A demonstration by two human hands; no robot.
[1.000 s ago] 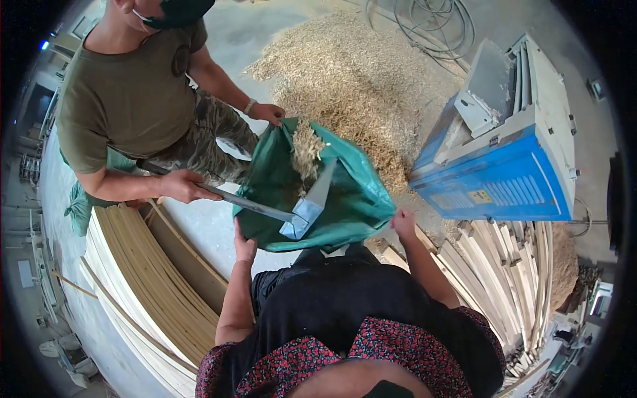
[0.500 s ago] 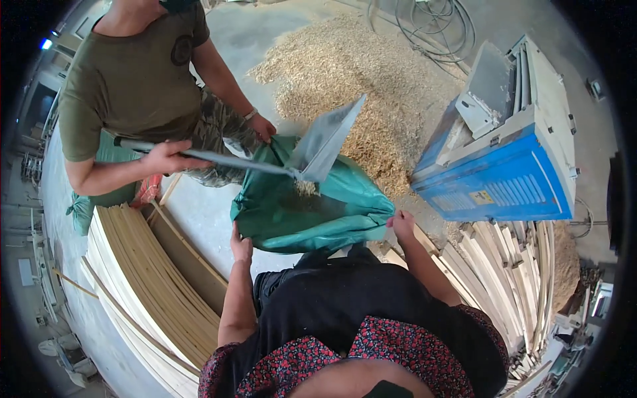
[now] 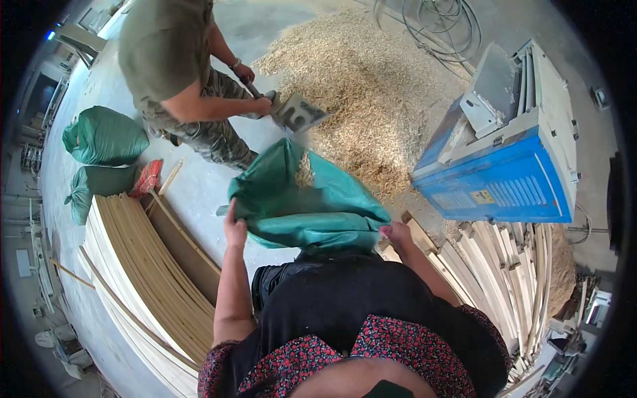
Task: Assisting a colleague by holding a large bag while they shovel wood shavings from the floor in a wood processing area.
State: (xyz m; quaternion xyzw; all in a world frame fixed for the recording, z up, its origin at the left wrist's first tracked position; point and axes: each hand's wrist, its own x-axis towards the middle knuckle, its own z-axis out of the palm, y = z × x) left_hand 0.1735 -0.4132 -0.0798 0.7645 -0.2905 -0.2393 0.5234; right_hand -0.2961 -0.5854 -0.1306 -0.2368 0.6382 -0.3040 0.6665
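Sack [image 3: 302, 209], green and partly filled with wood shavings, hangs between the two hands with its mouth held wide and facing away from the person. Left hand [image 3: 235, 229] grips the sack's near left edge, fingers closed on the cloth. Right hand [image 3: 396, 233] clutches the near right edge the same way. Just beyond the sack's mouth a co-worker's hand [image 3: 263, 105] holds a shovel [image 3: 300, 113], its blade at the edge of the shavings pile [image 3: 371, 86]. Beside the right hand stands a blue machine [image 3: 504, 179]. Stacked boards [image 3: 142, 265] lie beside the left hand, with two full green bags [image 3: 103, 136] further out that way.
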